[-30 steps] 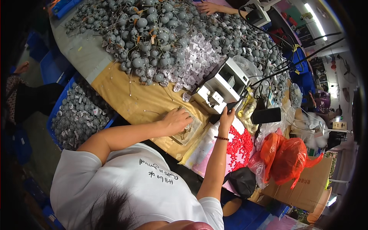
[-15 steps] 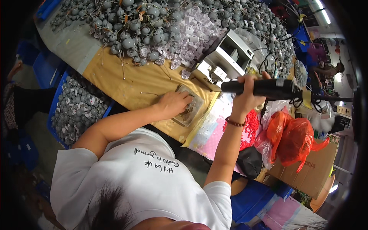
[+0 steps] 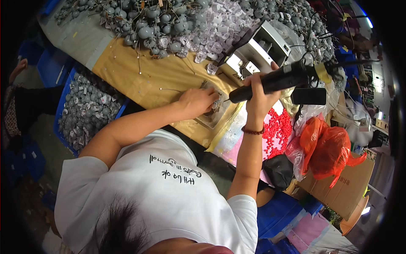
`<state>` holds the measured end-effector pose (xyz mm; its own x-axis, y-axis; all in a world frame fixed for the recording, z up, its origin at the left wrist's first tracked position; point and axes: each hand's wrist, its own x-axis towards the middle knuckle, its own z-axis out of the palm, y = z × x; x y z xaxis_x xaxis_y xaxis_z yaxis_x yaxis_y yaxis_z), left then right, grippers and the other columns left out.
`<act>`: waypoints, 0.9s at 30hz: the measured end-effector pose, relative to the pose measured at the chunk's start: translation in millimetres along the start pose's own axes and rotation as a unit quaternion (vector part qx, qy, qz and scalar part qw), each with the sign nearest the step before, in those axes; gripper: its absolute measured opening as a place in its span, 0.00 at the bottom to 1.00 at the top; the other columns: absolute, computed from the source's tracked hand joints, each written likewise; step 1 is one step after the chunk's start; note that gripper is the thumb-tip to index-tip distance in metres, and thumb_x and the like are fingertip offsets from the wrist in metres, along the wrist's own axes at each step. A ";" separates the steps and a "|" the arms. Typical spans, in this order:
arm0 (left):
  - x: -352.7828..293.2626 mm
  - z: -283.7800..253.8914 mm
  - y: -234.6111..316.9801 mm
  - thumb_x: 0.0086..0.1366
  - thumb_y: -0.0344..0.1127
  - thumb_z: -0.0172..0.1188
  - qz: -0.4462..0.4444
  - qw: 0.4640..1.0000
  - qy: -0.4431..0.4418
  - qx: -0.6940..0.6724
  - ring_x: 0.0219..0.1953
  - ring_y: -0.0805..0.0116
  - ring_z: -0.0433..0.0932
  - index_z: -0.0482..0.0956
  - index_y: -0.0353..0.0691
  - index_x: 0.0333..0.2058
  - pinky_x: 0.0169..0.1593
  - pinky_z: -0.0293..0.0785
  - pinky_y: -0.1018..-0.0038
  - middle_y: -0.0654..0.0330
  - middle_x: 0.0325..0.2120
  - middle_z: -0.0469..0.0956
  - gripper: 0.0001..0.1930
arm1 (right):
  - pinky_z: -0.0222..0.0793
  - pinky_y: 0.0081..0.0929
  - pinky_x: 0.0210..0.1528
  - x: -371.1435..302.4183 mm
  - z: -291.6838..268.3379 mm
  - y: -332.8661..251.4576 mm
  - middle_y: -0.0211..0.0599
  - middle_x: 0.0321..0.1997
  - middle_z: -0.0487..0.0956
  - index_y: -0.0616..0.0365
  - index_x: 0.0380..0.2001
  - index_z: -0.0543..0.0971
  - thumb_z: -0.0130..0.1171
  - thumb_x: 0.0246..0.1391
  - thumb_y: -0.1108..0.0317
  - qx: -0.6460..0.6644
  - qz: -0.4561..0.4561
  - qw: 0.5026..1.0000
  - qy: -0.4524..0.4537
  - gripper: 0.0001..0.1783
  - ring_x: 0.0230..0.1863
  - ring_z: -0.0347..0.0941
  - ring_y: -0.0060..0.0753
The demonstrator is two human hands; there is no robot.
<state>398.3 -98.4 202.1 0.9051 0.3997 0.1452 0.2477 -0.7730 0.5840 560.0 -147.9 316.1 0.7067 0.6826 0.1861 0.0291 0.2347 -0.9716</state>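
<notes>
My right hand [image 3: 261, 96] is wrapped round a black electric screwdriver [image 3: 282, 79]. Its bit points left and down, close to the fingertips of my left hand [image 3: 198, 103]. Those fingers are closed and pressed down on a small flat work block [image 3: 220, 113] lying on the tan tabletop; whatever they pinch there is hidden. A thin wire with a pale tip [image 3: 169, 89] lies just beyond my left wrist. Behind the screwdriver stands a white and grey machine [image 3: 267, 41] with an open front.
Grey balls with wires [image 3: 148, 31] and clear plastic pieces [image 3: 218, 31] are heaped along the far side. Small red parts [image 3: 277, 133] lie to the right, near red plastic bags [image 3: 327, 146] and a cardboard box [image 3: 338, 190]. A blue crate [image 3: 60, 120] of grey parts stands at left.
The screwdriver has come down and tilted, its bit end now beside my left fingers. My left hand stays on the work block. The whole view has shifted slightly.
</notes>
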 end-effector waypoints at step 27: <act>0.5 -4.3 1.1 0.58 0.37 0.62 -0.013 1.000 -0.023 -0.008 0.34 0.49 0.80 0.75 0.46 0.45 0.37 0.79 0.56 0.57 0.40 0.75 0.15 | 0.76 0.29 0.35 62.8 -7.3 11.0 0.37 0.25 0.79 0.70 0.62 0.58 0.59 0.53 0.84 -0.032 -0.171 0.985 0.001 0.34 0.24 0.76 0.26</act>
<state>397.6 -97.0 206.2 0.9134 0.3959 0.0943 0.2654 -0.7552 0.5994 609.9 -107.5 316.1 0.6490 0.5701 0.5037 0.3106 0.4059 -0.8595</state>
